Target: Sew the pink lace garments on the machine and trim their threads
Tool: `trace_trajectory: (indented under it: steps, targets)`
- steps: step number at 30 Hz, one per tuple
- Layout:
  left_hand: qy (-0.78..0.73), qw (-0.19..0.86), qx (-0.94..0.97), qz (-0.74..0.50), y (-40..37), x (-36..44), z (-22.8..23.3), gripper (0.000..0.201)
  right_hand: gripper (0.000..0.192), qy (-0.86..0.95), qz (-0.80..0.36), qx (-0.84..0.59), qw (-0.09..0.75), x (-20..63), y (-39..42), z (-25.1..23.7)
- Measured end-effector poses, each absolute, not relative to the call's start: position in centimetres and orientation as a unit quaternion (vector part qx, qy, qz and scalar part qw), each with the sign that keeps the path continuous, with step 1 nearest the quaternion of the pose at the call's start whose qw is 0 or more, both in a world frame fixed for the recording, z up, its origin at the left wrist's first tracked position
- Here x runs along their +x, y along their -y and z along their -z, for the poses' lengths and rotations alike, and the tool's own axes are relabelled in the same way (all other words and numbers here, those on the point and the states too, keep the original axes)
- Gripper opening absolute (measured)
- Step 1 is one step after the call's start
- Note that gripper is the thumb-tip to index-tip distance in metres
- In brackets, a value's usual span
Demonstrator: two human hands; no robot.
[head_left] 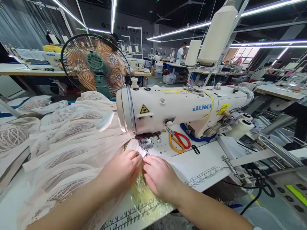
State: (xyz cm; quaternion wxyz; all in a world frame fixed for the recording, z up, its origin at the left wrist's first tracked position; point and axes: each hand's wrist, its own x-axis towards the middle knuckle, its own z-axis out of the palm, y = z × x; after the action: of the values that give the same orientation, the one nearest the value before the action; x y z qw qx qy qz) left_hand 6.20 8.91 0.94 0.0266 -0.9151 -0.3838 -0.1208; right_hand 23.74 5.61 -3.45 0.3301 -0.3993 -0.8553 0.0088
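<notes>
My left hand (122,171) and my right hand (161,179) lie side by side on the sewing table, fingertips pinching a white fabric piece (133,147) just in front of the presser foot (145,144). The white JUKI sewing machine (182,107) stretches across the view behind them. The fabric fans out leftward into a large pile of cream lace and cloth pieces (59,140). Under my hands a printed ruler strip (144,210) runs along the table's front edge.
Orange-and-red scissors (178,140) lie under the machine arm. A standing fan (96,65) is at the back left. Large thread cones (217,35) rise behind the machine. Cables and a control panel (291,193) sit at right. Other workers stand at distant tables.
</notes>
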Motion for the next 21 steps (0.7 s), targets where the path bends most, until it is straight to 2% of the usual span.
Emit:
trace_trajectory:
  steps: [5,16,21]
  targets:
    - [0.349,0.072,-0.930,0.095,-7.5,5.7,0.9,0.037,0.023,0.849,-0.013,-0.397,0.347,23.9,-5.6,3.4]
    - [0.300,0.000,-0.949,0.096,-11.8,3.1,0.4,0.036,0.024,0.840,-0.031,-0.401,0.363,24.0,-5.8,3.1]
    - [0.311,0.009,-0.946,0.092,-12.9,2.8,0.9,0.036,0.021,0.835,-0.034,-0.401,0.376,24.1,-5.9,3.1]
